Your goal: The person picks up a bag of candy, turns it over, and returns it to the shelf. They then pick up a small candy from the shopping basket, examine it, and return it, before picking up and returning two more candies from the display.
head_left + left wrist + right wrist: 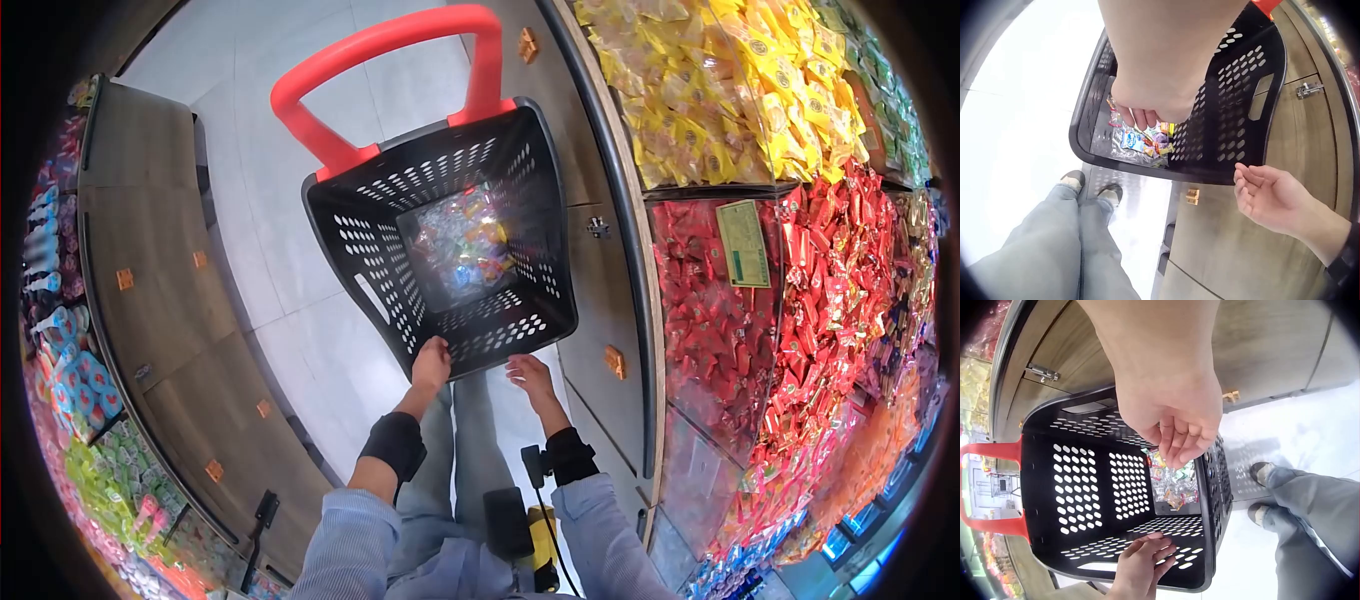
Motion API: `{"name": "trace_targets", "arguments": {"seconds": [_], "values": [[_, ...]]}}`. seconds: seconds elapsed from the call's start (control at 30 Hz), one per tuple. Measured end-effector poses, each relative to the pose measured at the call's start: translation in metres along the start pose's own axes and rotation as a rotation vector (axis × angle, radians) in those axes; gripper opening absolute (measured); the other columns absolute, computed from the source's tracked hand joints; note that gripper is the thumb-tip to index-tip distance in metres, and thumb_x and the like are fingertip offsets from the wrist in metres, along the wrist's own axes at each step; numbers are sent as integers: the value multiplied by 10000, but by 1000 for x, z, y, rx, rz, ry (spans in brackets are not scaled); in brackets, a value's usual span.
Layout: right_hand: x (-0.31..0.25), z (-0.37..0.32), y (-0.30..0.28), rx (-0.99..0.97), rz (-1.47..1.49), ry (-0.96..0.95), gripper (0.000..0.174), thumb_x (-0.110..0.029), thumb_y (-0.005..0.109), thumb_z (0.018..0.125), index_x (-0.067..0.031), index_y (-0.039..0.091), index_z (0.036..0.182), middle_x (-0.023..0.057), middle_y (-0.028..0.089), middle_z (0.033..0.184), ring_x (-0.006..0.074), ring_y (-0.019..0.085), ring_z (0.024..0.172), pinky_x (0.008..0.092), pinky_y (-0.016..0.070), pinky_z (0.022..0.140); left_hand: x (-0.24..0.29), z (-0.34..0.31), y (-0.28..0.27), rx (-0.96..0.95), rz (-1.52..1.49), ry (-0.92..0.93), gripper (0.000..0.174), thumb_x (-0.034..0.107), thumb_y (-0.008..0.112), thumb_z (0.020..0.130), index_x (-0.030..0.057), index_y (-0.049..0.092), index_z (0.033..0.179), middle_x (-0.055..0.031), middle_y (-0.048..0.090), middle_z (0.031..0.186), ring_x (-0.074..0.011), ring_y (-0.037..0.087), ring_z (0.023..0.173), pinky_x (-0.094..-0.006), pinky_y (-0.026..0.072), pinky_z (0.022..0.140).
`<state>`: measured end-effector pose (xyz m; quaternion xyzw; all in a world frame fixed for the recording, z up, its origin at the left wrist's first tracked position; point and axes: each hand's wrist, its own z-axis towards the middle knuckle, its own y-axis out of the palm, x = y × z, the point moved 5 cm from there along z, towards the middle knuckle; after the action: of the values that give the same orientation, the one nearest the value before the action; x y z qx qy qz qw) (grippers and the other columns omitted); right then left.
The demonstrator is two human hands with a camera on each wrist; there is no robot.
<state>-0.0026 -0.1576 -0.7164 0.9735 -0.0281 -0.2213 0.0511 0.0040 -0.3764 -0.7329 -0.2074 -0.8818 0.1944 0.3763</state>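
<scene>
Here I am in the aisle, the basket point(548, 200) right in front of my legs point(472, 430), its mouth facing up at me; my left hand point(431, 364) is at the near rim, toward the left corner, fingers loosely bent and nothing in them; whether they touch the rim I can't tell; my right hand point(530, 375) hangs by the near rim on the other side, fingers slack and curling in, grip empty too.

Down at the bottom of the basket lie the sweets point(460, 245), loose in shiny wrappers, well below both hands; up at the far end the red handle point(390, 35) arches over pale floor point(290, 340); from each wrist, my own hand gets in the way, hiding part of the basket and some sweets.

Now the surroundings: the right cabinet point(590, 290) crowds close along the basket's right side, with a metal latch point(1043, 373) and an orange fitting point(615, 362) on its front; above it, yellow sweets point(720, 90) heap up beyond red sweets point(830, 300), a card point(742, 245) standing at the front of the red; on my other side, the left cabinet point(150, 250) curves past a strip of floor, blue packs point(75, 365) beyond its edge.
</scene>
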Motion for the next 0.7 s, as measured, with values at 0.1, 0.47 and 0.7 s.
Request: {"name": "trace_targets", "arguments": {"seconds": [0.1,0.47,0.7], "values": [[1,-3,11,-4,15,-14,204,-184,457,828,-54,547,957,52,583,824,133,552,731,266,434,687,-2,7,-1,7,-10,14,163,42,469,726,51,477,889,-137,543,854,-310,537,837,-378,436,722],[24,-7,37,16,43,54,202,-174,484,812,-45,548,953,55,574,824,142,555,748,272,439,694,-13,4,7,4,-5,-31,169,64,460,743,57,468,911,-153,565,852,-339,546,801,-403,442,708],[25,-6,14,-41,39,33,204,-174,478,819,-35,545,952,69,571,824,149,555,745,279,458,701,-17,1,20,30,-24,-76,180,59,488,730,56,477,910,-131,572,835,-301,546,843,-377,437,740]]}}
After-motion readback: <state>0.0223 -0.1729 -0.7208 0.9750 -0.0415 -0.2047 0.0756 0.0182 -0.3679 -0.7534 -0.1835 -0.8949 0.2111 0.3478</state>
